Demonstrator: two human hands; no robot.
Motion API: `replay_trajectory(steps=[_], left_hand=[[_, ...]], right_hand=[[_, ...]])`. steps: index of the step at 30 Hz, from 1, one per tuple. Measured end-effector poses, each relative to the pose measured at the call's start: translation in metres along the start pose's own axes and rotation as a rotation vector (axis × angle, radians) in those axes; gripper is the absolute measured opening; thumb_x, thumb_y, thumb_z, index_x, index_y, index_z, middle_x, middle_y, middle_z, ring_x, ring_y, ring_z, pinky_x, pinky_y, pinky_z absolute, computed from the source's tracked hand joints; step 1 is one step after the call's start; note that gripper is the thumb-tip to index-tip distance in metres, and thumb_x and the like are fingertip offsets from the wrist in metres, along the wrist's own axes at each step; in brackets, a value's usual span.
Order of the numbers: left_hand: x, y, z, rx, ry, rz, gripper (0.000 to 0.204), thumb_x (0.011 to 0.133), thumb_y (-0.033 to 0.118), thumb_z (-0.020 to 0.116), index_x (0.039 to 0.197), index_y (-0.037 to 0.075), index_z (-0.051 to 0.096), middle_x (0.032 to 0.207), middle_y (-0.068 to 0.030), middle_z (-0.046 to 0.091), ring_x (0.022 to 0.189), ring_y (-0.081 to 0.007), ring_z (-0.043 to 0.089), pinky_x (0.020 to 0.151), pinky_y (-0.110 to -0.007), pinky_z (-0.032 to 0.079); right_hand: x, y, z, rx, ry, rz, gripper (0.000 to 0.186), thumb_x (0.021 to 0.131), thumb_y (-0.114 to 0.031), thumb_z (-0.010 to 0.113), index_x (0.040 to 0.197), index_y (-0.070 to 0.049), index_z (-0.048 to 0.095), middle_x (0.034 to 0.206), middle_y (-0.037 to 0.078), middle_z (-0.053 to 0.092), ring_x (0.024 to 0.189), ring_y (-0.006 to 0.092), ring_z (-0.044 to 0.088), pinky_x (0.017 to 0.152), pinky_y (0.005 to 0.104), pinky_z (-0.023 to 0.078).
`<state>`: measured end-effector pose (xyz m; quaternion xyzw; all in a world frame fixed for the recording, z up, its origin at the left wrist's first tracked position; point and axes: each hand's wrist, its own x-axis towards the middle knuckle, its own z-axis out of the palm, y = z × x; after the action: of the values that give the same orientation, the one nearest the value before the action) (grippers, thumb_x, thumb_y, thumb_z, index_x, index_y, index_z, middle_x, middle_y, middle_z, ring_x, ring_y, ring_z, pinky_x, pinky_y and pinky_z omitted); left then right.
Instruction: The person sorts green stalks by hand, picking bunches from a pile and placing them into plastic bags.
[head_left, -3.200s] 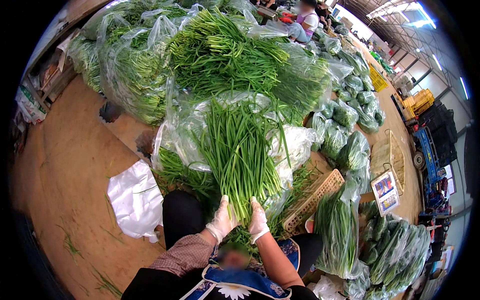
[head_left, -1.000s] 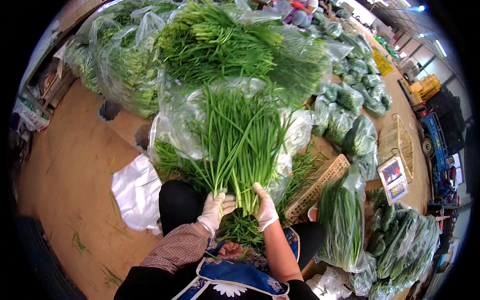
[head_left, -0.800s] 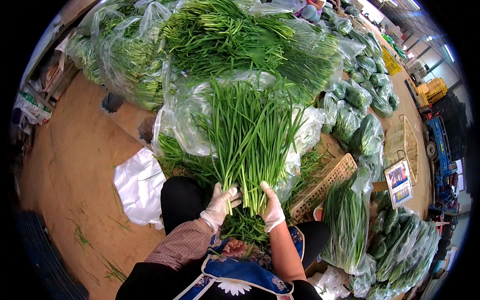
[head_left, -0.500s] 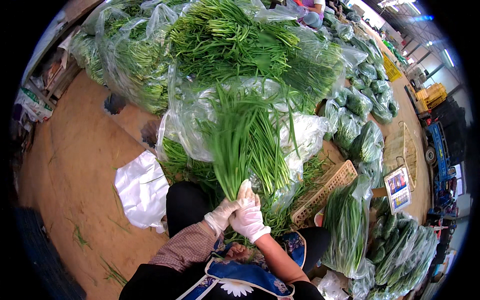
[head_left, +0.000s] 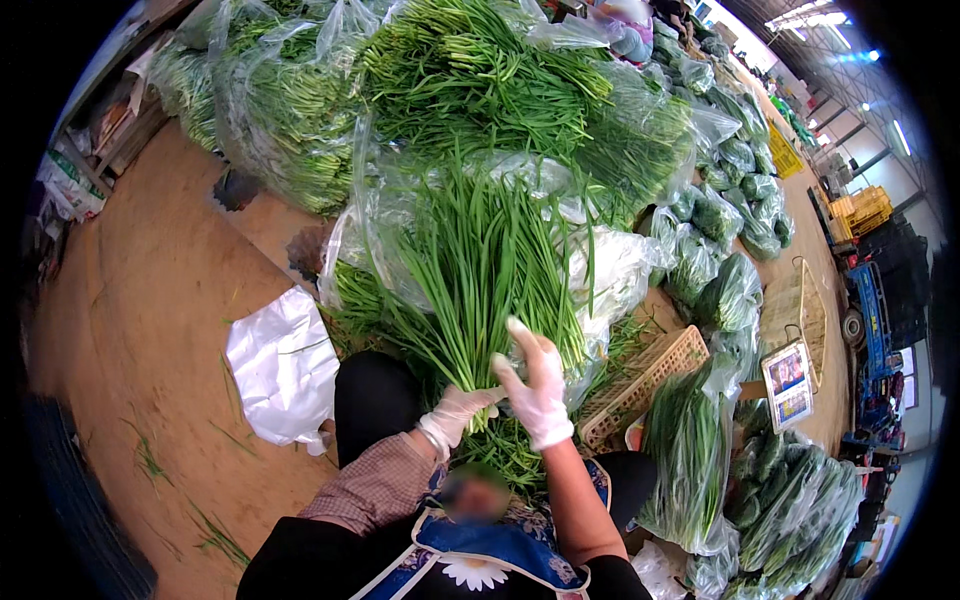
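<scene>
- Green, long-leaved stalks in a thick bunch (head_left: 490, 260) are held in front of the body, the leaves fanned outward and the pale ends gathered near the lap.
- Those ends are grasped low down by the left hand (head_left: 458, 415), which is covered by a thin white glove.
- The right hand (head_left: 540, 390), gloved alike, is held at the bunch's right side with thumb and index finger spread; its grip is released, and whether the stalks are touched by it cannot be told.
- Loose green trimmings (head_left: 505, 455) are strewn below the hands.
- Crumpled clear-and-white plastic sheeting (head_left: 615, 270) is spread under and around the bunch.
- Beyond it, a large heap of green stalks (head_left: 480, 85) is piled, flanked on the left by bulging clear plastic bags of greens (head_left: 285, 130).
- To the right, a tan slotted plastic crate (head_left: 650, 380) is tilted.
- To the left, a wrinkled white plastic sheet (head_left: 283, 370) is laid on the brown floor (head_left: 150, 300).
</scene>
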<state>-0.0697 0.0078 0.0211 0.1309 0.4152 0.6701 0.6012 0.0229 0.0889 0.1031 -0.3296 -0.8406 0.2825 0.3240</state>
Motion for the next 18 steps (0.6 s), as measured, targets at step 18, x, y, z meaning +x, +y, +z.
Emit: replay_trajectory(steps=[18], left_hand=[[0.005, -0.039, -0.024, -0.139, 0.007, -0.134, 0.042, 0.079, 0.006, 0.070, 0.118, 0.006, 0.054, 0.105, -0.0029, 0.062, 0.088, -0.0136, 0.061, 0.076, -0.028, 0.051]], right_hand=[[0.027, 0.012, 0.026, -0.201, -0.109, -0.083, 0.043, 0.076, -0.016, 0.070, 0.117, -0.011, 0.059, 0.125, 0.018, 0.050, 0.121, 0.0332, 0.042, 0.103, 0.0417, 0.031]])
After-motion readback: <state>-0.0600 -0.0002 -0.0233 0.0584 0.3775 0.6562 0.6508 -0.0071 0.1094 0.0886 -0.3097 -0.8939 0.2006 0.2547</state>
